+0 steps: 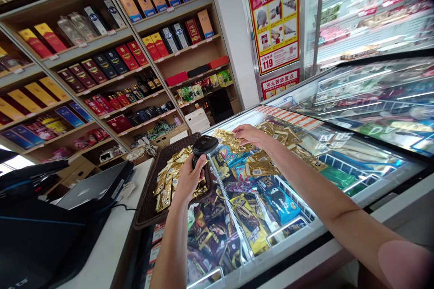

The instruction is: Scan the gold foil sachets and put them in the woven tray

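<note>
My left hand (188,178) is wrapped round the handle of a black handheld barcode scanner (205,144), its head turned to the right. Beneath it is a brown woven basket (146,205) with many small gold packets (167,179) inside. My right hand (250,135) pinches a gold packet (226,138) at the far side of the freezer, right of the scanner. More gold packets (262,164) lie spread over the freezer's glass top around my right forearm.
Under the glass of the chest freezer (242,255) are wrapped ice creams in wire baskets. A counter (96,244) with a black device (37,235) stands at left. Shelves of boxed goods (111,65) fill the back, beside a red fire-hydrant poster (275,18).
</note>
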